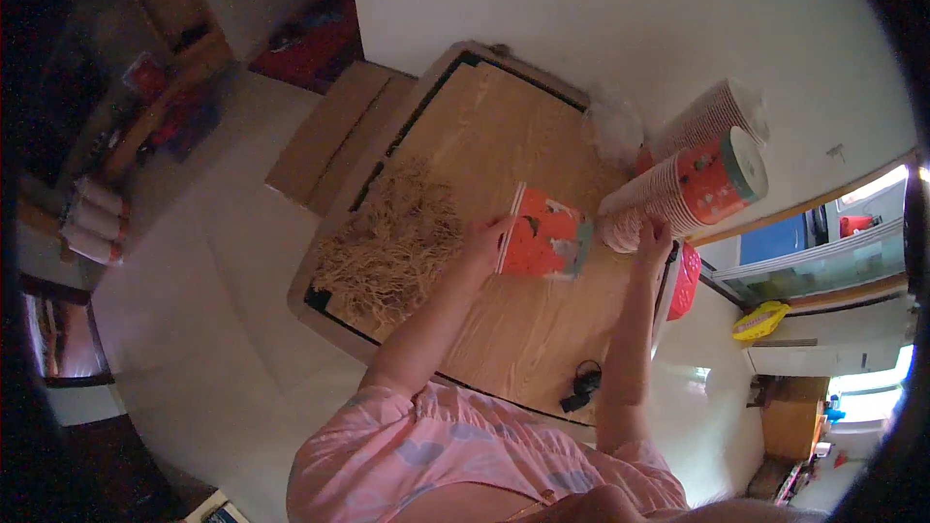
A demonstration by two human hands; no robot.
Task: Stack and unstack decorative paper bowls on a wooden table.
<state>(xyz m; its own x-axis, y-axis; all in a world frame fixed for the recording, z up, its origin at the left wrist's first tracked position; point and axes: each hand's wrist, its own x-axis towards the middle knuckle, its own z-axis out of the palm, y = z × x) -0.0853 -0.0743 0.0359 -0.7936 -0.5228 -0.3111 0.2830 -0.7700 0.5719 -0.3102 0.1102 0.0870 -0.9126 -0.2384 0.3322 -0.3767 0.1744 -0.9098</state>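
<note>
My left hand point(484, 242) grips the pale rim of a red patterned paper tub point(542, 232), tilted on its side with its green-edged base to the right. My right hand point(656, 238) has its fingers drawn together at the near side of a leaning stack of nested paper tubs point(659, 196); what they hold, if anything, is hidden. The outermost tub of that stack shows the same red print and a green band. On the left of the wood-topped table point(518, 121) lies a loose heap of tan, curly strands point(392, 242).
A second stack of tubs point(707, 121) and a clear plastic bag point(615, 126) stand at the far right, against the white wall. A small black object with a loop point(583, 387) lies near the front edge. Beside the table are a red basket point(685, 281) and a flattened cardboard sheet point(339, 136).
</note>
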